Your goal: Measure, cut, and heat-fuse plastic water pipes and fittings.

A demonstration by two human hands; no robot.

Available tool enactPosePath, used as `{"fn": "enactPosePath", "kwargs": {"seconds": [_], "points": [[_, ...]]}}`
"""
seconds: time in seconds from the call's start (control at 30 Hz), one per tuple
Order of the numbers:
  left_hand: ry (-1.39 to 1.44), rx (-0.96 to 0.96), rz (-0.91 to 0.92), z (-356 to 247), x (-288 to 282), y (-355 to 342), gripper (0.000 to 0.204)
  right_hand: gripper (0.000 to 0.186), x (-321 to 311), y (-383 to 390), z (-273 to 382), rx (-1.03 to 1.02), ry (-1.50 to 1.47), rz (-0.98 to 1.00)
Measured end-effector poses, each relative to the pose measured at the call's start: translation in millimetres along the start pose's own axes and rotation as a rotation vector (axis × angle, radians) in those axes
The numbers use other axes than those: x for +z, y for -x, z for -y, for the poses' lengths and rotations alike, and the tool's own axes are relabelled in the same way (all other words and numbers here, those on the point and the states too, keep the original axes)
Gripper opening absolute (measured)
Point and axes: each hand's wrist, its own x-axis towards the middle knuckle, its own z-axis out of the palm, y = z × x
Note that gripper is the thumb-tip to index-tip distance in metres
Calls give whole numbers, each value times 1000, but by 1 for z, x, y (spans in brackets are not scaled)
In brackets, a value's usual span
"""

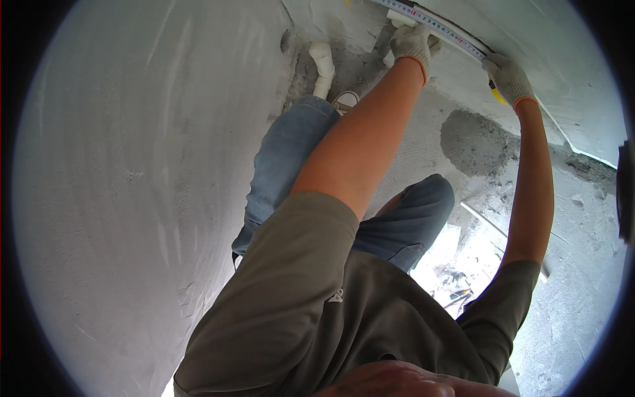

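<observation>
Both my hands wear pale knitted gloves with orange cuffs and reach toward the wall at the top. My right hand is closed around a tape measure, its yellow-and-black case showing below the fingers. From there the white tape blade runs out to the upper left, along the wall, and leaves the picture. Just under the blade, my left hand is closed on a white pipe that lies alongside the tape. Its fingertips are partly hidden.
A white elbow pipe rises from the floor corner near my shoe. A smooth grey wall stands at the left. On the rough floor are a dark patch, a thin white strip and scattered debris.
</observation>
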Motion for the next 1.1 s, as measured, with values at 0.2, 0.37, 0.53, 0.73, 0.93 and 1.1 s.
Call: {"fn": "enactPosePath", "kwargs": {"seconds": [0.2,0.37,0.53,0.73,0.93,1.1], "points": [[-56,-20,20,-1,-1,-2,32,38,4,-1,-3,-20,-17,-10],[45,24,10,11,4,-17,35,38,-1,-5,-7,-40,44,-28],[-120,-86,200,8,-6,-35,21,39,8,-14,-16,-67,45,-42],[-93,-234,-87,-12,21,14,17,39,15,-10,-24,-96,54,-123],[-116,-90,127,0,6,-22,16,39,7,-9,-13,-144,33,-203],[-101,6,120,1,0,-17,13,40,9,-10,-10,-70,100,-74]]}}
